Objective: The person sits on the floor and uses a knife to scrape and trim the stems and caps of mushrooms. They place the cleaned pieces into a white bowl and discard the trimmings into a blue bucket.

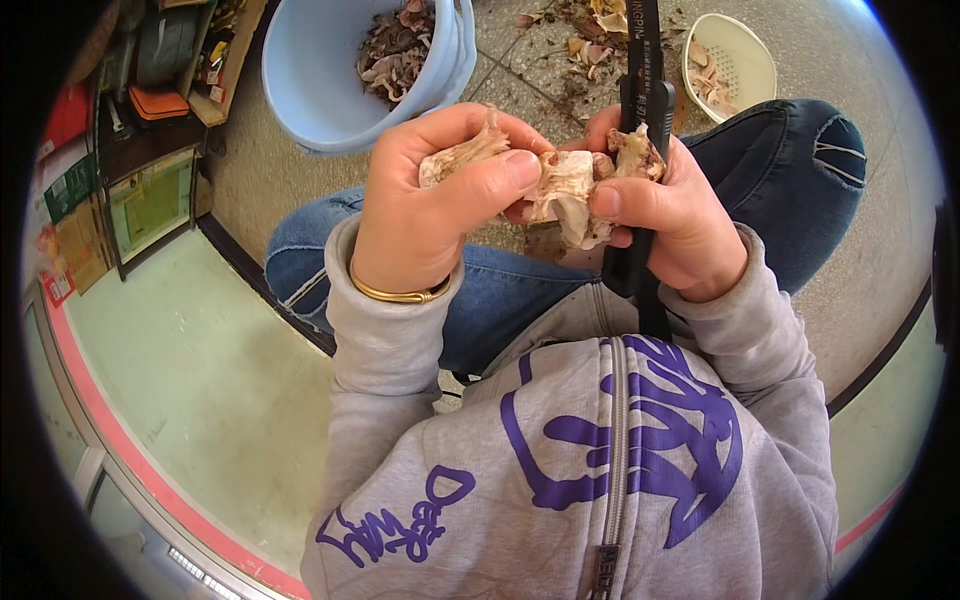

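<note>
Above my lap, my left hand (442,187) and my right hand (675,217) both grip a pale, ragged piece of what looks like mushroom (566,172). A second pale brown piece (469,157) lies between the thumb and fingers of my left hand. Another frayed, darker piece (636,154) is held against my right palm. A black utility knife (643,75) with printed writing is also in my right hand, pointing away from me. My right fingers and the pieces partly hide its handle.
Beyond my left hand stand stacked light-blue buckets (315,75) with mushroom-like scraps (396,56) inside. A pale plastic basket (739,60) holding pale pieces is at the far right. Trimmings (589,56) litter the speckled floor. A cluttered shelf (157,112) stands at left.
</note>
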